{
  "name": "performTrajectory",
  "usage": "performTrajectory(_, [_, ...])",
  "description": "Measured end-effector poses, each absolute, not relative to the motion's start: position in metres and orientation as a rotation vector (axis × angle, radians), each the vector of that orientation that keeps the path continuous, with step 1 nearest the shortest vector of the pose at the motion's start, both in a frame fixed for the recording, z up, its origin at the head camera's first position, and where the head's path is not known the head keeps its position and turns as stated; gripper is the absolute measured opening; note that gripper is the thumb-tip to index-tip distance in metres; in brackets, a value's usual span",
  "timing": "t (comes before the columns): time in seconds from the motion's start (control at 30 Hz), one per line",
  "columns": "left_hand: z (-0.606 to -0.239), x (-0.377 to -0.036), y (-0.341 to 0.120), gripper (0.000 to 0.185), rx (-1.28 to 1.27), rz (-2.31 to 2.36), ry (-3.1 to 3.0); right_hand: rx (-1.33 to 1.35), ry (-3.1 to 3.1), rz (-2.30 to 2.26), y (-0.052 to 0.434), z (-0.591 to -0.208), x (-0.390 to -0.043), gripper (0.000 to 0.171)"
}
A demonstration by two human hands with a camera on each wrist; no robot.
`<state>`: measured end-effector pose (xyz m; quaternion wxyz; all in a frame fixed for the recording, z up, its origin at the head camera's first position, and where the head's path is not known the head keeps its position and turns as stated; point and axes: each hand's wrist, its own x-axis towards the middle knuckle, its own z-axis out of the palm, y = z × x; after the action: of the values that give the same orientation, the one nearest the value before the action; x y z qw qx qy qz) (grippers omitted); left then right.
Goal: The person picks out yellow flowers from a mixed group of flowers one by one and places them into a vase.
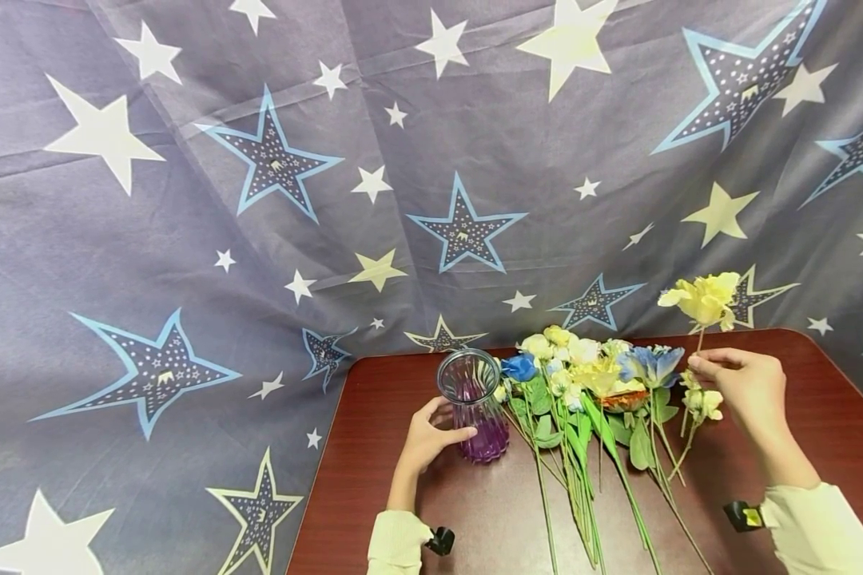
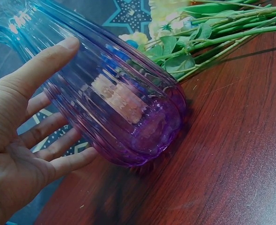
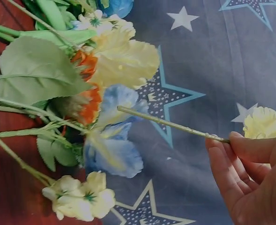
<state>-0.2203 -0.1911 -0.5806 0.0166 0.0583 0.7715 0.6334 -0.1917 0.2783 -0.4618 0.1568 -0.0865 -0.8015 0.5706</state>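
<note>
A ribbed glass vase (image 1: 480,415), clear bluish at the rim and purple at the base, stands upright on the table. My left hand (image 1: 431,435) holds it from the left; in the left wrist view the thumb lies along the near side of the vase (image 2: 123,103) and the fingers reach behind it. Between thumb and fingertips my right hand (image 1: 751,391) pinches the stem of a yellow artificial flower (image 1: 705,299), raised above the table's right side. In the right wrist view the short stem (image 3: 170,125) sticks out past the fingers of the right hand (image 3: 250,173), its cut end free.
Between the hands lies a row of artificial flowers, with a blue iris-like bloom (image 1: 650,366), a large yellow bloom (image 1: 597,375), a blue rose (image 1: 520,367) and cream blossoms (image 1: 705,404). Their green stems (image 1: 582,495) point toward the front of the reddish-brown table (image 1: 827,415). Behind hangs a starry grey cloth (image 1: 374,231).
</note>
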Motion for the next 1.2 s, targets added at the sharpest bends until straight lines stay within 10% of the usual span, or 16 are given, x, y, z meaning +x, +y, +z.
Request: performTrajectory(1.2, [-0.580, -0.219, -0.190, 0.063, 0.145, 1.950, 2.404, -0.078, -2.459, 1.618, 0.245, -0.405, -0.216, 0.038])
